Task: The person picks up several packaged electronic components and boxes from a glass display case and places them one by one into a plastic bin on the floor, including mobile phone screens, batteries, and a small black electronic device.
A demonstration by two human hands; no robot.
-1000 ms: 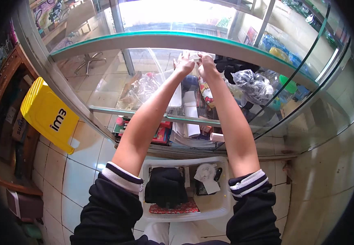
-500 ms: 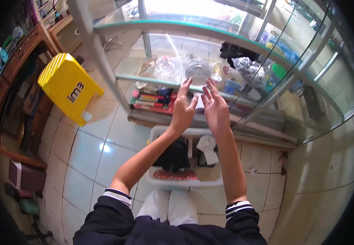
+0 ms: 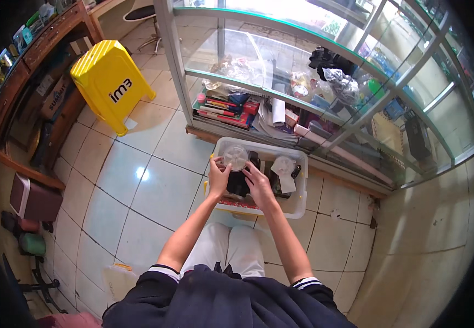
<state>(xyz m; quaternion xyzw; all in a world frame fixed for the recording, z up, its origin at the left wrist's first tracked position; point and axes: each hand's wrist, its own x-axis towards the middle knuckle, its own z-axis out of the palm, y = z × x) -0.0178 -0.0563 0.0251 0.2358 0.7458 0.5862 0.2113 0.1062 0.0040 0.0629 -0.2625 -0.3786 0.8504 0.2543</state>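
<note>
A clear round plastic container (image 3: 236, 156) is between my two hands, over the left part of a white plastic bin (image 3: 301, 188). My left hand (image 3: 218, 176) grips its left side, thumb at the front edge. On the other side, my right hand (image 3: 259, 185) pinches the right edge with its fingertips. Below the hands, the bin holds a black item (image 3: 238, 185), partly hidden, and red patterned material (image 3: 241, 203) along the near wall. Crumpled white paper (image 3: 285, 167) lies in its right part, beside a small dark object (image 3: 296, 171).
Ahead stands a glass display case (image 3: 231, 82) with plastic bags, books (image 3: 223, 109) and rolled paper (image 3: 278, 112). A yellow plastic stool (image 3: 108, 87) is at the left, near a wooden cabinet (image 3: 24, 82). A maroon box (image 3: 36, 199) sits farther left on the tiled floor.
My hands were open around the round container on the glass shelf. They now hold it, brought down and nearer, over the bin. The whole view has shifted.
</note>
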